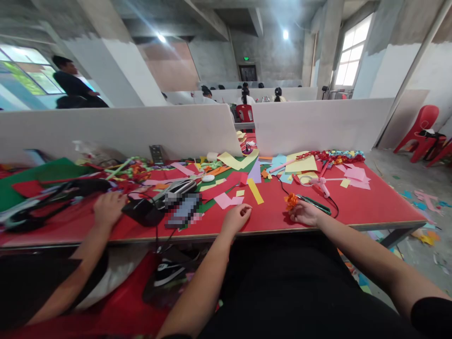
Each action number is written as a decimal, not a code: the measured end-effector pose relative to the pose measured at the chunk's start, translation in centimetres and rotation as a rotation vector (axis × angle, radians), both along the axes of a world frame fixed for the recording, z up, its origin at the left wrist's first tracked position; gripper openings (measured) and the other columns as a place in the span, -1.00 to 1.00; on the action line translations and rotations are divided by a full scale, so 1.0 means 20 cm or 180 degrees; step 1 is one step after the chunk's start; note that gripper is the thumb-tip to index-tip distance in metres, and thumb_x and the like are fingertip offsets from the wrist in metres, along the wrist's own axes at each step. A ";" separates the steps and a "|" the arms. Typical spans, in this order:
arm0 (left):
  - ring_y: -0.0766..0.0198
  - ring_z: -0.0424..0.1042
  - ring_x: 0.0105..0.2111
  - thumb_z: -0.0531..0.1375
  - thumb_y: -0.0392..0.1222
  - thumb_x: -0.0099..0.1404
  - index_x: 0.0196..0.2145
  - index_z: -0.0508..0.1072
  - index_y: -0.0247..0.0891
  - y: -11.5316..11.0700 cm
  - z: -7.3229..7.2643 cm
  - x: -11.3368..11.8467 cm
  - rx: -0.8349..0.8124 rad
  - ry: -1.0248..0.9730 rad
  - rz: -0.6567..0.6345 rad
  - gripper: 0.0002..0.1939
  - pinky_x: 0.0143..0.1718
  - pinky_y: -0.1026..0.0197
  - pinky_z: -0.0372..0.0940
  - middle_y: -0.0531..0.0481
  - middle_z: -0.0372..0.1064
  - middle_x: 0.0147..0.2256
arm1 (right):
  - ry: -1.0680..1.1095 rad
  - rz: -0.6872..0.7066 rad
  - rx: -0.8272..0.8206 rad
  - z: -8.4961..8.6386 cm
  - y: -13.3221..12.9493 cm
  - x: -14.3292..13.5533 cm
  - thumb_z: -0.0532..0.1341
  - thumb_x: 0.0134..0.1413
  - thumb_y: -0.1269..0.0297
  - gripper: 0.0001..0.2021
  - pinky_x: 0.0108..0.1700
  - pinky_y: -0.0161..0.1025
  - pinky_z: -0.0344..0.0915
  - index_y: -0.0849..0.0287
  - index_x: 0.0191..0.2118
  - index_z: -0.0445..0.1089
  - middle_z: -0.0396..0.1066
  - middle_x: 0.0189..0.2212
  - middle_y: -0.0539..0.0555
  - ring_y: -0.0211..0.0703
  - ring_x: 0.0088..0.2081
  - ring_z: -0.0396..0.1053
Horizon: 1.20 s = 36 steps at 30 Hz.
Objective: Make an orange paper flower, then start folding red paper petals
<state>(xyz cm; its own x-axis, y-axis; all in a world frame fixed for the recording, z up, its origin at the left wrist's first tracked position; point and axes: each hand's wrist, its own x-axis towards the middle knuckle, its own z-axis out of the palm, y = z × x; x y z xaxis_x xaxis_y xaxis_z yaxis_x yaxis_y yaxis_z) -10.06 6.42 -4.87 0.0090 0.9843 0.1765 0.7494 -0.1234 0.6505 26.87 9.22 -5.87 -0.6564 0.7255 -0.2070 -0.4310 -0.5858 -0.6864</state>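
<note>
My right hand [304, 215] is closed at the table's front edge, its fingertips around an orange paper flower [291, 201]. Just beyond that hand lies a dark green, slender tool [314, 204] whose kind I cannot make out. Behind it rests a pink glue gun [322, 186] with a black cord. My left hand [237, 219] is curled into a loose fist near the front edge, with nothing visible in it. Close to its fingers are pink paper pieces [226, 201] and a yellow paper strip [255, 191].
Coloured paper covers much of the red table [381, 202]. To the left lie a blurred-out phone [183, 210], a black box-like object [143, 212] and a co-worker's hand [109, 207]. White partitions [318, 125] line the back. Paper scraps [425, 235] litter the floor at right.
</note>
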 end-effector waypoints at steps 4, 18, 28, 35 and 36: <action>0.02 0.63 -0.16 0.25 0.05 0.39 -0.10 0.69 -0.10 0.03 -0.01 -0.01 -0.0014 -0.0157 0.0048 -0.71 -0.16 0.10 0.37 -0.09 0.70 -0.18 | -0.0013 0.0052 -0.0202 0.02 0.01 0.00 0.43 0.35 0.23 -0.78 -0.21 -0.20 0.36 0.05 -0.19 0.35 0.34 -0.44 -0.06 -0.13 -0.34 0.43; 0.07 0.60 -0.25 0.37 0.35 0.21 -0.10 0.67 -0.23 0.14 -0.06 -0.12 -0.0080 -0.1630 0.0253 -0.41 -0.23 0.13 0.45 -0.13 0.66 -0.25 | -0.0065 0.0325 -0.0647 0.05 0.04 0.02 0.51 0.27 0.32 -0.71 -0.15 -0.21 0.37 0.07 -0.19 0.35 0.36 -0.41 -0.05 -0.16 -0.30 0.38; 0.22 0.48 -0.36 0.45 0.42 0.16 -0.05 0.70 -0.27 0.08 0.05 -0.12 -0.0144 -0.2138 0.0342 -0.30 -0.42 0.27 0.29 -0.11 0.58 -0.30 | -0.0016 0.0318 -0.0669 0.05 0.05 0.01 0.54 0.25 0.32 -0.68 -0.14 -0.22 0.40 0.09 -0.23 0.34 0.37 -0.43 -0.07 -0.20 -0.31 0.40; 0.18 0.56 -0.29 0.43 0.31 0.34 -0.01 0.71 -0.25 0.05 0.26 -0.13 0.0535 -0.2070 0.0225 -0.44 -0.26 0.20 0.48 -0.06 0.58 -0.29 | -0.0010 0.0260 -0.0581 0.06 0.04 0.00 0.51 0.31 0.31 -0.67 -0.14 -0.22 0.37 0.07 -0.27 0.30 0.29 -0.50 -0.13 -0.20 -0.33 0.37; 0.17 0.58 -0.25 0.39 0.27 0.42 0.01 0.71 -0.25 0.08 0.34 -0.21 0.0745 -0.1836 0.0178 -0.49 -0.22 0.18 0.52 -0.06 0.58 -0.27 | -0.0038 0.0258 -0.0564 0.06 0.04 0.00 0.50 0.32 0.30 -0.69 -0.15 -0.23 0.36 0.07 -0.26 0.32 0.30 -0.49 -0.12 -0.20 -0.33 0.37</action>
